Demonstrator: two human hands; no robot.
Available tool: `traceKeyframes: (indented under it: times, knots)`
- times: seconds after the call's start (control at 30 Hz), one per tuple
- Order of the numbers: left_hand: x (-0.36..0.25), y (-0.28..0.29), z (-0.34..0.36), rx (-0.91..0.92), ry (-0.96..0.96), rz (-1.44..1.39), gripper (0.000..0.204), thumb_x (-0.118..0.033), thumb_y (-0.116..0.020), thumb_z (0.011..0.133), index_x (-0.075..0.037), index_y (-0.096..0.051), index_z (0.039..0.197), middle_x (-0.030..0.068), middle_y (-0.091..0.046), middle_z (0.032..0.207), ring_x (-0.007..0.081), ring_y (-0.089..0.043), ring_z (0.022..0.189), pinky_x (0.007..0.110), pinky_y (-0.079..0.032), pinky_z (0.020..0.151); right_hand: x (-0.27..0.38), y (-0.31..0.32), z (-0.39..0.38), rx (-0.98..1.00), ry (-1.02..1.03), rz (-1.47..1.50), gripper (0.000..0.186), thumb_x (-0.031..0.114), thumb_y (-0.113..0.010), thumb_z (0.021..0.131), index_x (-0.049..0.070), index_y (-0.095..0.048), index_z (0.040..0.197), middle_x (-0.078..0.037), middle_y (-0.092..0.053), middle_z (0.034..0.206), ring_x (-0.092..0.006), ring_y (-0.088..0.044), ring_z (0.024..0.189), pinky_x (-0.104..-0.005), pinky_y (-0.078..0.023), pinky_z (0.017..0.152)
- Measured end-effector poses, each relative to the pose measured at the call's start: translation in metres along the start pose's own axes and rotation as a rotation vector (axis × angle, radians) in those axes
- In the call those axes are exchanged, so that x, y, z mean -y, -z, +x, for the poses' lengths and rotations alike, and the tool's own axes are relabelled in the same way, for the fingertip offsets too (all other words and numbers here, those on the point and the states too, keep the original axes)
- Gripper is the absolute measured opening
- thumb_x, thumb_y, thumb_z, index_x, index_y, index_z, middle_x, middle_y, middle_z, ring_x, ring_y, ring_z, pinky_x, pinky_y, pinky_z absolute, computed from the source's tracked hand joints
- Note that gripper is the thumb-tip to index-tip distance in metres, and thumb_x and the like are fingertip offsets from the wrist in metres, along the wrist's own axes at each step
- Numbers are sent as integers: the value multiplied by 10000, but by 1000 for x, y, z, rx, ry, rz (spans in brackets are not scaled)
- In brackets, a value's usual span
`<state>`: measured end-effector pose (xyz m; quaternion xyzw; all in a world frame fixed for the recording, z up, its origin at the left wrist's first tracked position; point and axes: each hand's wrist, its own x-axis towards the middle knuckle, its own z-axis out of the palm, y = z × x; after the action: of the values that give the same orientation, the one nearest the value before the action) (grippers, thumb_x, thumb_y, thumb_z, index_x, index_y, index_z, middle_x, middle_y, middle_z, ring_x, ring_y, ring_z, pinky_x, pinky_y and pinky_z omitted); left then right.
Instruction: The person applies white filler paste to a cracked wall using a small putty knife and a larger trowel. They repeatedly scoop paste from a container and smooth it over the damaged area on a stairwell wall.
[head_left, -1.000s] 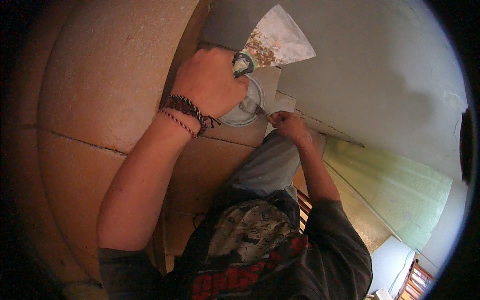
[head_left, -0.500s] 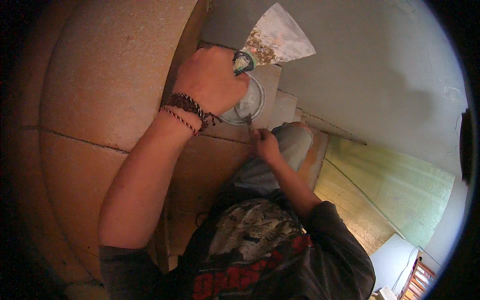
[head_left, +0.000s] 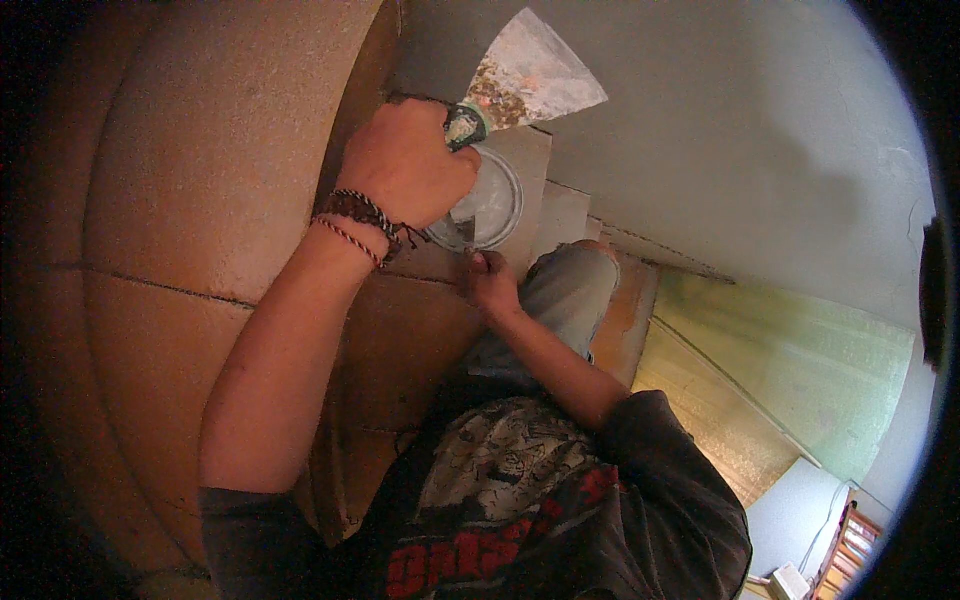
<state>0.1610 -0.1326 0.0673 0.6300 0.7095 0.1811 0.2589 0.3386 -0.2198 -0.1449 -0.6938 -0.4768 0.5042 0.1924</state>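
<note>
Right hand (head_left: 490, 283) shifted left, gripping spatula (head_left: 461, 233) at tub rim (head_left: 518, 208) — likely scooping; left hand (head_left: 405, 165) grips scraper (head_left: 522, 82) — next needs level lift.

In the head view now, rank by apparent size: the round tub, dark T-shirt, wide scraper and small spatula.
1. Dark T-shirt
2. Wide scraper and round tub, too close to rank: the left hand hides part of the tub, and the scraper looks nearer.
3. Small spatula, as far as it shows.
</note>
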Motion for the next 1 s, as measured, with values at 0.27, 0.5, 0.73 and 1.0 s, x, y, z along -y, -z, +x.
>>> traceKeyframes:
  times: [0.27,0.5,0.73,1.0]
  knots:
    - [-12,12,-2,-71,-23,8,292,-239,-616,723,24,-670,838,255,-643,884,407,-623,859,455,-509,792,-6,75,-9,59,306,-4,285,259,-499,966,17,-567,1102,-83,-618,935,-173,-577,905,-314,-470,801]
    - [-22,17,-13,-87,19,42,342,-252,-638,715,50,-658,875,268,-636,898,413,-621,877,451,-505,800,67,178,-39,298,395,94,298,284,-499,967,30,-575,1103,-60,-615,982,-138,-560,938,-303,-460,840]
    - [-8,25,5,70,-54,8,365,-264,-673,672,60,-651,837,276,-629,861,417,-622,840,441,-504,779,152,240,-38,396,535,68,295,267,-506,969,37,-573,1141,-18,-603,978,-109,-546,891,-290,-492,770]
    - [-3,64,19,249,-269,38,263,-237,-680,677,5,-647,776,240,-621,760,412,-612,772,446,-495,718,231,271,3,405,537,-31,326,317,-536,948,27,-632,1065,-20,-620,912,-101,-558,818,-276,-503,671]
